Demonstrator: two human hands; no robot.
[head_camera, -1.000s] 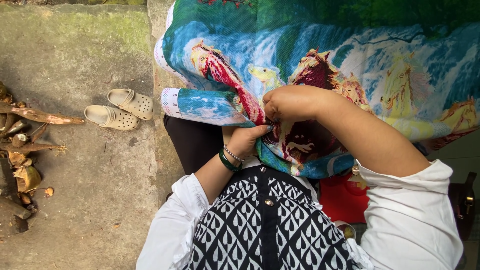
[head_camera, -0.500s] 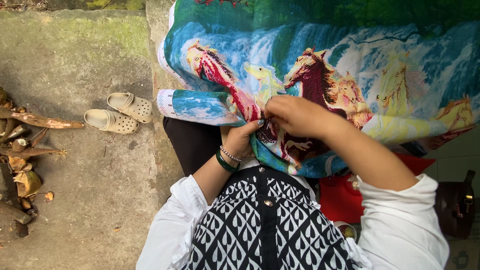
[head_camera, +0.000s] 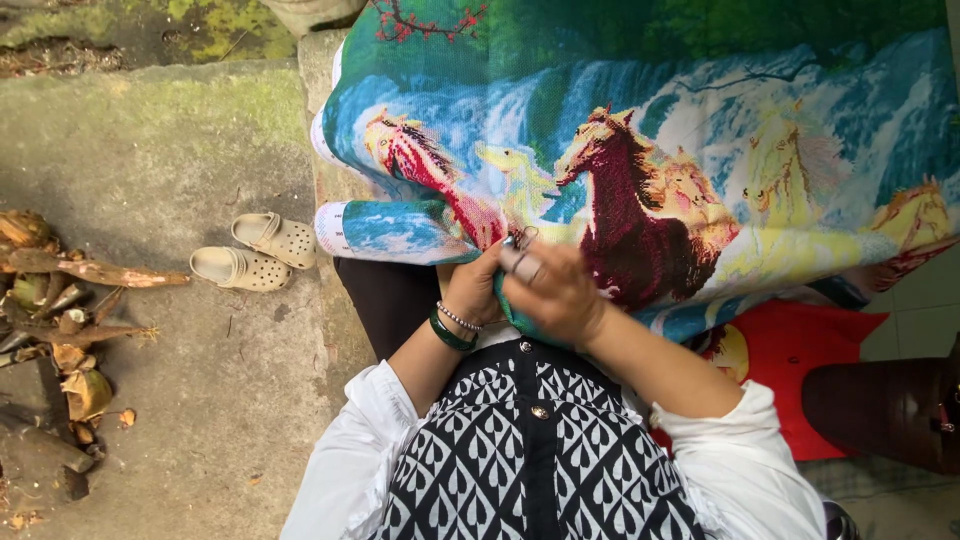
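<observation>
Here, in the head view, the needle and any thread are too fine to make out, and the fingertips of both hands are hidden where they meet at the near edge of the embroidered cloth. The cloth itself runs off the top and right of the frame.

The left hand comes up from under that near edge, wrist bent, wearing a green bangle and a bead bracelet; its grip pinches the fold of the cloth. The right hand lies just beside it, on top of the same edge, back upward, fingers curled tight; whether its grip grasps anything I cannot tell.

The cloth drapes over the person's lap, stitched with horses in dark red, pink and yellow against blue-white water and green trees. Left of the cloth, a pair of beige clogs sits on the concrete floor, with dry husks farther left. A red bag lies below the cloth's right part.
</observation>
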